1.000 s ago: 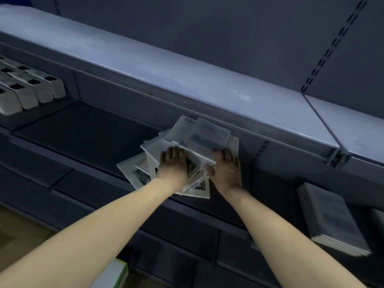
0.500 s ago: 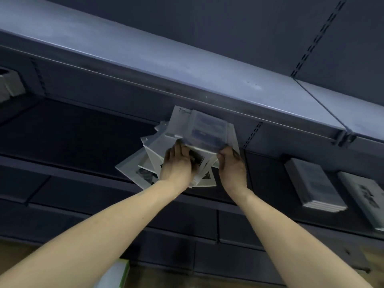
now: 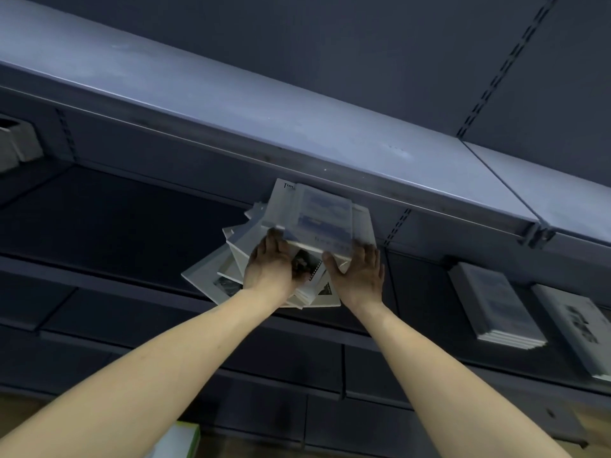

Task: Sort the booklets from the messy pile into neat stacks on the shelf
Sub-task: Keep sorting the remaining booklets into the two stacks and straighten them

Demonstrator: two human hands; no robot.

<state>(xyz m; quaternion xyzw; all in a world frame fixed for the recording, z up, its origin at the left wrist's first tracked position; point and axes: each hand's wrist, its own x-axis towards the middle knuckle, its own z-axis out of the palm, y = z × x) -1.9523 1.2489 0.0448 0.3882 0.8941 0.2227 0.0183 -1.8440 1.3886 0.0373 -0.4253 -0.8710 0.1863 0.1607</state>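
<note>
Fingers (image 3: 274, 241) around flat glossy booklets (image 3: 320, 219)

Head view, close, facing shelf (image 3: 132, 292)

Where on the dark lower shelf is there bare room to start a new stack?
Widest bare stretch: dark lower shelf, between the white boxes far left and the messy pile of white booklets. A narrower gap lies between the pile and the neat grey-covered stack. Crowded: the pile, where left hand and right hand grip the top booklets, and far right.

Dim bluish light, soft blur (wide-angle bowing)
</note>
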